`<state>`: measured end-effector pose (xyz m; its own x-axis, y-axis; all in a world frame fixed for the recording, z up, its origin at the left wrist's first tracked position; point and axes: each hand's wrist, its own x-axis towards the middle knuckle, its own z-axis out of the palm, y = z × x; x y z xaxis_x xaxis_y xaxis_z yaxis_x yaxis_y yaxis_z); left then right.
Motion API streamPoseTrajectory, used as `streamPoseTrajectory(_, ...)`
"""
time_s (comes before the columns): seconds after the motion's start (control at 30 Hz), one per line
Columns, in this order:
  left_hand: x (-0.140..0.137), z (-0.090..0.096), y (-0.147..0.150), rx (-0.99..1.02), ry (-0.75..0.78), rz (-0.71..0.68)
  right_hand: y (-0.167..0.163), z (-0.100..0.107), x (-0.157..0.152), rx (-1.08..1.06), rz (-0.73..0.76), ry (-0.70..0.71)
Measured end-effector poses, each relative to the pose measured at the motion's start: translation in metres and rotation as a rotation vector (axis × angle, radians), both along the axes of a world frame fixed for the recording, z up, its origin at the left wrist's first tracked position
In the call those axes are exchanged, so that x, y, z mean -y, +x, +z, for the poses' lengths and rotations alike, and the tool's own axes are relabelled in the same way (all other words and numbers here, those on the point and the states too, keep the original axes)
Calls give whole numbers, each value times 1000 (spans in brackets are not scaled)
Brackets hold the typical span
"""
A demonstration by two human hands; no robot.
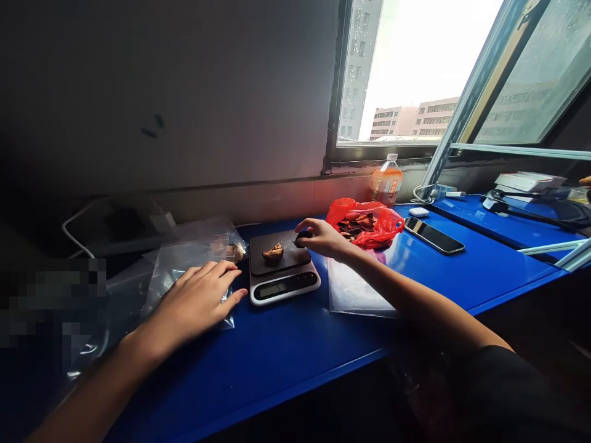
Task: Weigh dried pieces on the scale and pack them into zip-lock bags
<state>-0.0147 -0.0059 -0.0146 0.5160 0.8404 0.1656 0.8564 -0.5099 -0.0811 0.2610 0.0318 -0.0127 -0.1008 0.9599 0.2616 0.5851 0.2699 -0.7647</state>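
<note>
A small digital kitchen scale (285, 271) with a lit display stands on the blue table. One brown dried piece (273, 253), rough and light on top like a dried mushroom, lies on its dark plate. Over the plate's right edge my right hand (321, 237) pinches a dark dried piece (303, 239); its exact kind is unclear. My left hand (203, 289) rests with fingers spread on clear plastic bags (159, 280), just left of the scale. Behind my right hand sits an open red plastic bag (392, 224) holding several similar dark dried pieces.
Flat clear bags (357, 289) lie under my right forearm. Farther right are a phone (434, 235) and a white earbud case (418, 212). An orange-labelled bottle (386, 181) stands by the window, beside a metal frame (462, 92). The blue table's front edge (295, 394) is near me.
</note>
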Motion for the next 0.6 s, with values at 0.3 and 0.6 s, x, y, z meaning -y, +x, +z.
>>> streamPoseTrajectory(0.3,0,-2,-4,2,12,-58,30,21,7,47,-25,368)
streamPoseTrajectory(0.6,3,1,-2,-16,-11,-46,109,19,3,407,-303,169)
